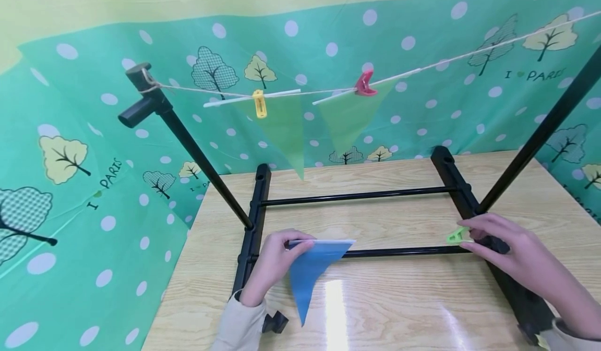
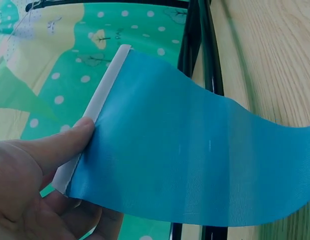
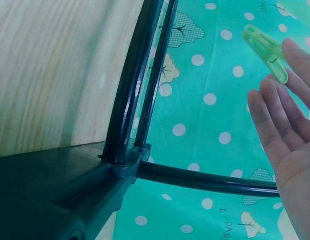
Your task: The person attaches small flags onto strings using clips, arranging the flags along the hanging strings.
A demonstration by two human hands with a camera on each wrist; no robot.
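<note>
In the head view my left hand (image 1: pixel 278 259) pinches a blue triangular pennant (image 1: pixel 312 270) by the white strip along its top edge, thumb in front. Its point hangs down over the table; the left wrist view shows the white strip (image 2: pixel 105 92) under my thumb. On the right, my right hand (image 1: pixel 509 246) holds a light green clothespin (image 1: pixel 456 235) between thumb and fingers, near the rack's right foot. Across the back runs a white string (image 1: pixel 469 53). A yellow clothespin (image 1: pixel 260 104) and a pink clothespin (image 1: pixel 365 84) grip two green pennants (image 1: pixel 281 126) on it.
The black rack has a left post (image 1: pixel 202 163), a right post (image 1: pixel 540 137) and two low crossbars (image 1: pixel 357 197) above the wooden table (image 1: pixel 375 309). Behind it hangs a green dotted curtain (image 1: pixel 155 220) with printed trees. A small black fitting (image 1: pixel 276 322) sits by my left sleeve.
</note>
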